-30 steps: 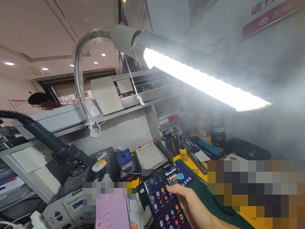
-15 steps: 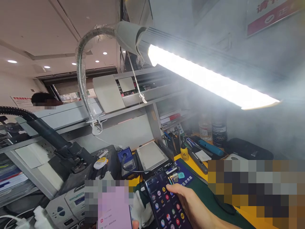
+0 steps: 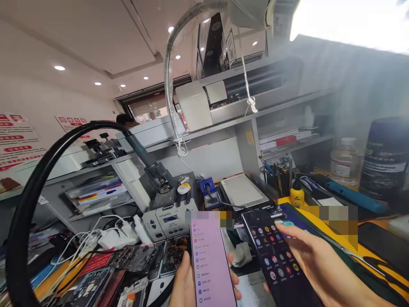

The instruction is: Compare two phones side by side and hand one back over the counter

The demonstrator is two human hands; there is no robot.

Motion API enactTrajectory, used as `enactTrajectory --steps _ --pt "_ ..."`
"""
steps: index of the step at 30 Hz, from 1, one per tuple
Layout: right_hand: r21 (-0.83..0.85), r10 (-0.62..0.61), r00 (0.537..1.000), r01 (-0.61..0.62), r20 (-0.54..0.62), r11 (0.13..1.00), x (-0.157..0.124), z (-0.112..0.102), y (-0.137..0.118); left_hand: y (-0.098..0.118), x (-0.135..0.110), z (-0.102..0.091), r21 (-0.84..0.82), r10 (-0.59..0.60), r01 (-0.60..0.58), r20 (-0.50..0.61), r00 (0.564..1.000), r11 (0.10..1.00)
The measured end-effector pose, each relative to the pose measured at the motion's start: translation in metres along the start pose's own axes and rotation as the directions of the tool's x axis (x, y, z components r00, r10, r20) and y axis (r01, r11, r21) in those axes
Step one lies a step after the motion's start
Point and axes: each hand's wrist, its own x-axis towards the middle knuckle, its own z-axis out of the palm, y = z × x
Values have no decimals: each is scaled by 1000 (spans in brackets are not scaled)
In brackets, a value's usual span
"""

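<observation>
My left hand (image 3: pixel 183 283) is wrapped around a phone with a lit pink-white screen (image 3: pixel 211 262), held upright at the bottom centre; the thumb rests on its left edge and fingertips show on its right edge. My right hand (image 3: pixel 311 260) holds a dark phone showing rows of app icons (image 3: pixel 276 258), fingers curled over its top right edge. Both phones are raised above a cluttered workbench with a green mat (image 3: pixel 361 264) on a yellow surface.
A soldering station (image 3: pixel 166 219) with a black hose (image 3: pixel 22 221), a blue tip holder (image 3: pixel 209 189), a heating plate (image 3: pixel 243 192), a tool cup (image 3: pixel 279 177), bottles (image 3: pixel 343 162) and a dark can (image 3: pixel 385 160). Phone parts (image 3: pixel 134 264) and white cables (image 3: pixel 96 238) lie left. A gooseneck lamp (image 3: pixel 172 81) hangs overhead.
The camera has swung left and down: the lamp moved up out of frame, the left bench clutter came into view. Both hands and phones now show more fully, still held.
</observation>
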Motion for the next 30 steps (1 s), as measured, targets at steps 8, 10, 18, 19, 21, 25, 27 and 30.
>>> enactTrajectory --steps 8,10,18,19,21,25,27,30 --pt "131 165 949 -206 269 970 -2 3 -18 -1 1 2 -141 94 -84 69 993 986" --pt "133 165 949 -207 269 969 2 2 -19 -2 0 0 -156 112 -88 149 983 984" --pt "15 290 910 -308 296 951 4 -4 -18 -2 -3 0 -18 200 -199 134 971 980" --pt "-11 307 902 -319 305 948 3 -2 -16 -1 -4 0 3 201 -203 134 970 979" --pt "-54 308 894 -307 326 950 0 1 -13 2 -6 2 21 205 -210 144 968 977" --pt "-101 246 909 -225 336 969 -2 3 -6 7 -10 5 16 196 -201 165 967 979" --pt "-117 195 926 -166 323 979 -2 1 -4 8 -12 6 6 192 -195 149 970 981" --pt "-142 138 947 -100 291 985 -3 0 -3 9 -13 6 2 196 -198 120 973 980"
